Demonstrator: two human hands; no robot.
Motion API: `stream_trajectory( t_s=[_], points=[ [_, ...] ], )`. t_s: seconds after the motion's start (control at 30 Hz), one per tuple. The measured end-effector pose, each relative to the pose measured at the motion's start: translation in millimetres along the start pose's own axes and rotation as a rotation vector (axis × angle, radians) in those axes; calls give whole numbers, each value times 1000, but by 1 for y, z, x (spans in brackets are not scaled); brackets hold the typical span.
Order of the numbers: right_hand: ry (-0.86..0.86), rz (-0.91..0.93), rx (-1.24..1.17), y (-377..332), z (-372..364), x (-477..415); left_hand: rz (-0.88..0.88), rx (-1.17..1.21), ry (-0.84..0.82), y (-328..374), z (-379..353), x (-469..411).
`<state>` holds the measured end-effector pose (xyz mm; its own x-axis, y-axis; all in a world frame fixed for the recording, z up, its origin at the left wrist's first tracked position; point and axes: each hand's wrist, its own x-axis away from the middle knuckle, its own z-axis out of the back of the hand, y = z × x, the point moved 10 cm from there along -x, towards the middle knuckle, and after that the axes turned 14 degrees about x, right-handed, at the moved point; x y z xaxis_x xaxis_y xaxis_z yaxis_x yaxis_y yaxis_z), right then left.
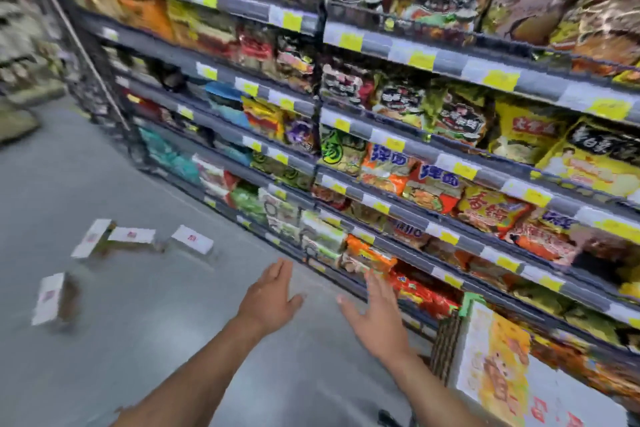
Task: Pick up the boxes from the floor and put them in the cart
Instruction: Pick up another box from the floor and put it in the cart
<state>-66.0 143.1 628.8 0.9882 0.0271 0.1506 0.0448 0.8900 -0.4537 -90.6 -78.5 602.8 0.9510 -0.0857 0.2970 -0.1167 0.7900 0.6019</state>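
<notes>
Four boxes lie on the floor beside the shelves, so most work is left. The left hand and right hand are spread flat and hold nothing. The cart is perhaps at the lower right, but the blur hides it.

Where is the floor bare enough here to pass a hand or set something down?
Bare grey floor lies between the four white boxes and both empty hands, left and right. Crowded: the box cluster at left and the packed noodle shelves on the right.
</notes>
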Motion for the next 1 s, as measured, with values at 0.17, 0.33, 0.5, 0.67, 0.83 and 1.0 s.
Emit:
stream_trajectory(
  t_s=[0.17,0.33,0.5,0.67,0.83,1.0],
  points=[
    [-58,247,69,-135,-47,-7,162,63,186,-110,83,70],
    [-99,492,134,-257,-81,2,326,153,354,-203,138,138],
    [-138,627,175,-331,-110,0,437,209,469,-255,165,176],
    [-180,686,181,-368,-137,-19,503,233,483,-286,179,177],
    [-215,692,173,-391,-167,-60,520,208,469,-310,201,140],
    [-278,636,184,-407,-194,-130,528,180,430,-332,232,68]
  ],
)
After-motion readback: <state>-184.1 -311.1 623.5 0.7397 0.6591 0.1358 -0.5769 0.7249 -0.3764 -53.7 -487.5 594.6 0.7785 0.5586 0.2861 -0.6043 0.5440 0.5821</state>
